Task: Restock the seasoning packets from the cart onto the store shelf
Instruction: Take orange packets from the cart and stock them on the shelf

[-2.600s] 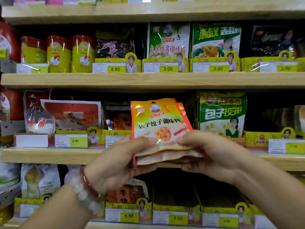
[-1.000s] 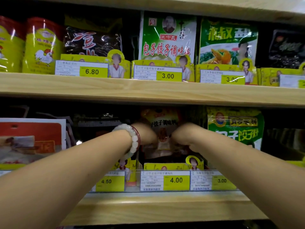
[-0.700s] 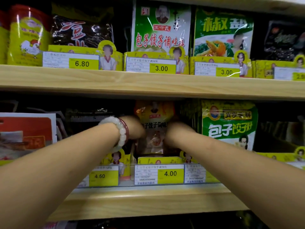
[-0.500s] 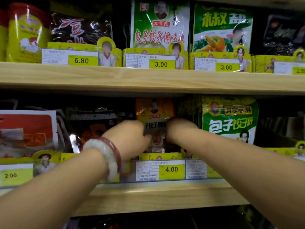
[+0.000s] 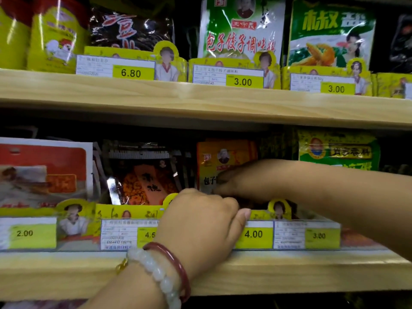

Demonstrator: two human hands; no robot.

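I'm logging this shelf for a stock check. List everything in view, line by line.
Orange seasoning packets: a small stack, orange-yellow, lower shelf, behind the 4.00 tag.
Green packet: one showing, lower shelf, right of the orange stack.
Dark packets: several, black and orange, left of the orange stack.
Red and white packet: one, far left, lower shelf.
Green and white packet: one, upper shelf, centre.
Green snack packet: one, upper shelf, right.
Black packet: one, upper shelf, left.
Yellow bags: two showing, upper shelf, far left.
Price tags: seven readable, yellow, shelf edges.
Shelves: two, pale wood.
Bracelets: two, white and red, left wrist.
Left hand: by the 4.00 tag.
Right hand: on the orange stack.
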